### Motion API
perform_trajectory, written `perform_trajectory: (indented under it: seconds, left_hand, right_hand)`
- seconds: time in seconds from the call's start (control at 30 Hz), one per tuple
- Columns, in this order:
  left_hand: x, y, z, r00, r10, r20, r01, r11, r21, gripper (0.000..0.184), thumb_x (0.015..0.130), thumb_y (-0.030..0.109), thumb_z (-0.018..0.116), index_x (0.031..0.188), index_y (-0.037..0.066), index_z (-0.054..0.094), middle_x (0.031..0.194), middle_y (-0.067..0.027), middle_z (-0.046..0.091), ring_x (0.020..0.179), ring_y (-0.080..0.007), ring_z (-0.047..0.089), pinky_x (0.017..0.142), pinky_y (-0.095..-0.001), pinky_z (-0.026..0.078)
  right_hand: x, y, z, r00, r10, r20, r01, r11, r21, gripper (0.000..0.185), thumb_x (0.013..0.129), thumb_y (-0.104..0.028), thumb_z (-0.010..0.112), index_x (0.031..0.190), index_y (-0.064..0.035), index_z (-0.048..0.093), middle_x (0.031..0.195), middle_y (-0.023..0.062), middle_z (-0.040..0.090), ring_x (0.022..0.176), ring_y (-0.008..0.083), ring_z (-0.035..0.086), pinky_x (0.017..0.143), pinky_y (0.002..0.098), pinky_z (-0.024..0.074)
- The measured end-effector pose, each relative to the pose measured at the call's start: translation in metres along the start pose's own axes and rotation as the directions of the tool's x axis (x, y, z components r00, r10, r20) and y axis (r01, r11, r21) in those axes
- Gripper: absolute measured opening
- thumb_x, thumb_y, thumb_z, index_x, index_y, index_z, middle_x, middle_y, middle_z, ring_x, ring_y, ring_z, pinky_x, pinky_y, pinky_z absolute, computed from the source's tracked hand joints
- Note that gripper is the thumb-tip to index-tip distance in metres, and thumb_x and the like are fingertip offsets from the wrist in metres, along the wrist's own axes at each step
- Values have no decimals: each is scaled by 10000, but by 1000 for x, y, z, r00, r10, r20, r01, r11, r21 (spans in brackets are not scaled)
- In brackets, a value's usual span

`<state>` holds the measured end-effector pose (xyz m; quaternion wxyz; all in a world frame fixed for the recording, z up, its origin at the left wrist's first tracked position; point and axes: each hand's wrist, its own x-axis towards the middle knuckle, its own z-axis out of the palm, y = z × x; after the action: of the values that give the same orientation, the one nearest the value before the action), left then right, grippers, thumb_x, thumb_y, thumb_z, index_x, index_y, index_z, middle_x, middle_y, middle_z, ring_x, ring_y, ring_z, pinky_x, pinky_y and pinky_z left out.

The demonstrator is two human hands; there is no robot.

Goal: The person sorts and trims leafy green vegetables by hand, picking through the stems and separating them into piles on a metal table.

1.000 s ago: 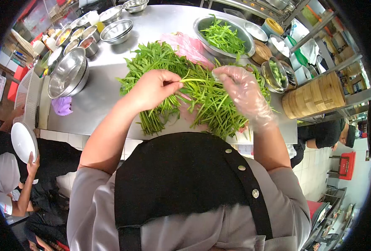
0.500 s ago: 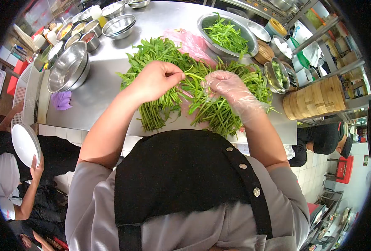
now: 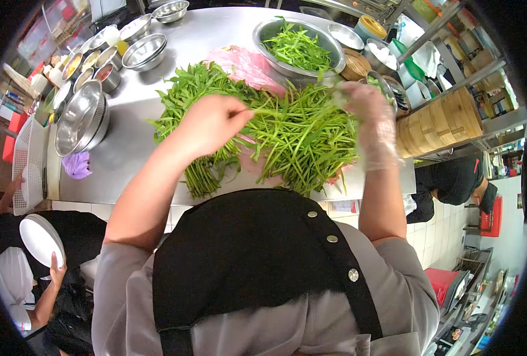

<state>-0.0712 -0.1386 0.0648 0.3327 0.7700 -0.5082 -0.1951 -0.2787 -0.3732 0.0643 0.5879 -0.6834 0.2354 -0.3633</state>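
My bare left hand point(image 3: 213, 121) is closed in a pinch above the heap of leafy greens, with a green stem point(image 3: 264, 111) at its fingertips. The greens look like water spinach point(image 3: 302, 139), with long stems and narrow leaves. At the heap's right edge, my right hand point(image 3: 369, 110) wears a clear plastic glove. Motion smears its fingers, so I cannot tell whether they hold anything. Behind the heap stands a wide metal bowl point(image 3: 342, 58) of loose green leaves. A pink plastic bag point(image 3: 239, 64) lies partly under the greens.
Metal bowls point(image 3: 79, 121) and small containers line the table's left side, near a purple leaf or cloth-like piece point(image 3: 76, 165). Bamboo steamers point(image 3: 441, 124) stand at the right. Someone at the left holds white plates point(image 3: 40, 240); another person point(image 3: 456, 181) is at the right.
My right hand has moved right and away from my left, blurring as it goes. My left hand stays pinched over the greens. The whole view has shifted slightly.
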Motion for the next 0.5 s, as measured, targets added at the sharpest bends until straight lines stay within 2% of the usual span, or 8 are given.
perform_trajectory:
  seconds: [0.07,0.13,0.2,0.23,0.3,0.33,0.4,0.5]
  left_hand:
    - [24,14,11,987,142,-69,-146,987,-62,284,975,263,675,1108,20,735,864,-133,716,748,-185,653,722,-339,532]
    - [43,33,7,930,318,-182,-328,944,-27,331,982,284,676,1231,67,704,991,-125,726,871,-184,679,802,-328,546]
    - [48,41,-31,880,367,-301,-404,912,-70,362,991,292,672,1281,76,682,1063,-98,730,965,-170,680,864,-322,544]
    - [44,34,-47,892,313,-325,-345,938,-43,371,997,297,667,1277,54,680,1154,-99,723,984,-156,675,877,-324,539]
    - [39,-2,-64,906,142,-399,-159,987,-8,333,997,293,664,1214,44,708,1080,-85,750,912,-142,675,841,-320,543]
    - [32,-22,-71,912,49,-408,-19,997,78,310,997,286,661,1175,39,722,1022,-83,761,879,-139,675,825,-320,543]
    - [19,-68,-65,931,-160,-328,225,960,168,297,975,304,668,1095,42,744,917,-124,762,850,-202,710,808,-355,549]
    - [-6,-106,-32,897,-319,-305,411,855,315,298,932,329,672,1027,60,757,941,-210,732,894,-361,715,812,-438,554]
  right_hand:
    - [10,-2,-32,994,-109,17,108,993,37,278,931,-329,619,923,-51,621,1247,186,693,1162,269,620,1015,422,444]
    - [4,-21,-44,955,-276,109,280,960,-17,275,977,-320,596,900,-56,594,1010,124,662,1140,271,605,1038,398,409]
    - [-14,-28,-46,984,-173,-51,170,984,-48,249,992,-293,592,885,-69,577,845,51,572,923,187,601,867,300,444]
    - [-22,-28,-50,992,-112,-58,108,992,-66,244,997,-292,591,886,-75,577,819,30,550,853,156,562,800,277,420]
    - [-35,-23,-59,997,15,-74,-21,995,-93,235,1006,-288,590,887,-87,577,768,-12,505,711,96,484,665,232,371]
    - [-40,-20,-60,989,68,-133,-83,990,-111,216,1013,-281,596,894,-101,582,726,-63,431,625,49,360,568,228,258]
    - [-43,-8,-62,987,105,-124,-110,993,-34,197,1013,-267,598,895,-110,582,710,-74,401,628,40,334,567,220,235]
    - [-41,2,-63,972,185,-147,-191,981,-26,160,1005,-238,614,920,-104,592,706,-87,390,618,36,301,559,220,214]
